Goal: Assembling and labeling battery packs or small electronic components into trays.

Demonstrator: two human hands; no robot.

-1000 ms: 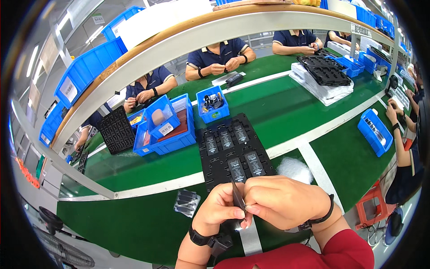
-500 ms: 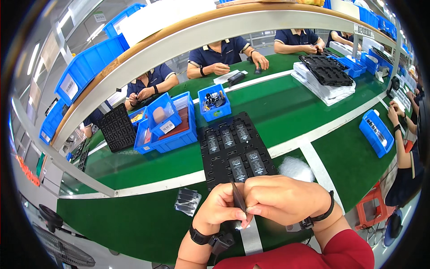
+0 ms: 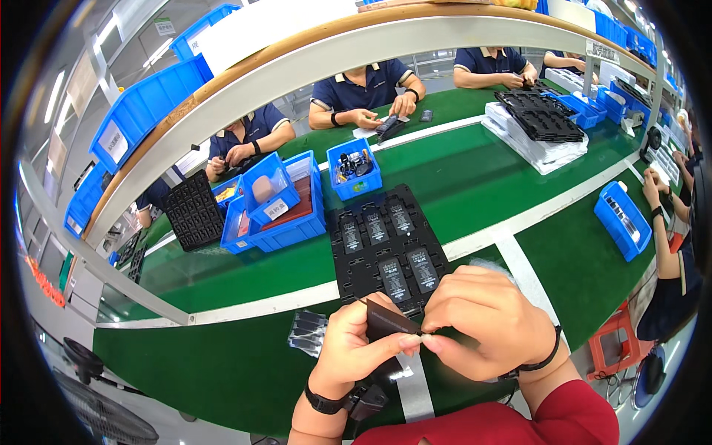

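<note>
- Both hands pinch one small flat black part [image 3: 389, 320] just above the near edge of the green belt [image 3: 475, 174]; left hand [image 3: 356, 348] cups it from underneath w/ thumb on top, so the piece sits steady & face-up toward the person.
- Right hand [image 3: 486, 322] closes thumb + forefinger at the part's right edge, tips meeting the left thumb — reads like a fine pick or peel at that corner, prob. why the part is held so close in; can't tell what, if anything, is between the tips.
- Neither hand is spread: both are closed on the part, other fingers curled in.
- Black moulded tray [image 3: 386, 248] lies just beyond the hands, w/ several flat dark pieces in its pockets, labels up — kept within easy reach, I'd judge.
- Small stack of dark pieces w/ shiny film [image 3: 308, 331] lies on the belt just left of the left hand, apart from the tray.
- Blue bins [image 3: 285, 208] sit further back, left of the tray; a smaller blue bin w/ mixed bits [image 3: 354, 167] behind the tray.
- Across the belt, other workers in dark blue shirts [image 3: 363, 85] handle their own pieces; more black trays on a white stack [image 3: 538, 119] far right.
- Black wristband [image 3: 545, 357] on the right wrist, dark strap [image 3: 326, 404] on the left.
</note>
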